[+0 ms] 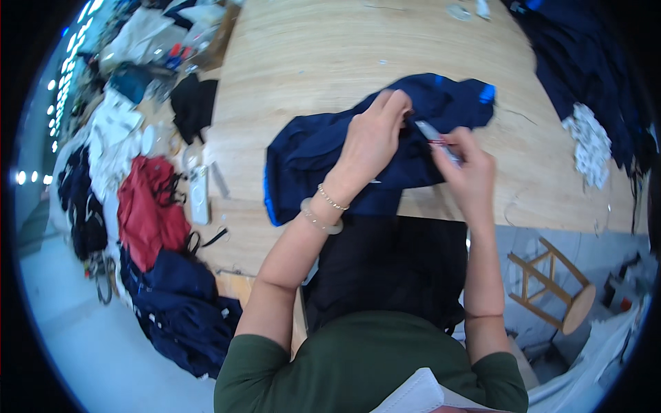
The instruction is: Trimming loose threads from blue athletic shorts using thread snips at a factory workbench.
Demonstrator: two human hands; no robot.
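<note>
A navy garment point(323, 148) with bright blue trim lies in folds on the light wooden table, close in front of me. My left hand point(372, 138), with bracelets at the wrist, is over its middle, thumb and fingers pinched together. What they pinch is too small to make out. My right hand point(468, 165) grips a pair of small silver thread snips point(432, 136) with a red part. The blades point up and left toward the left fingertips, just short of them. Below the snips, the navy cloth stretches to the table's near side.
On the left are a phone-like white object point(198, 195), a red garment point(148, 210) and piled navy clothes point(179, 303). Dark clothing point(585, 76) and a crumpled white cloth point(590, 148) lie at the right. A wooden stool point(551, 286) is on the floor at lower right.
</note>
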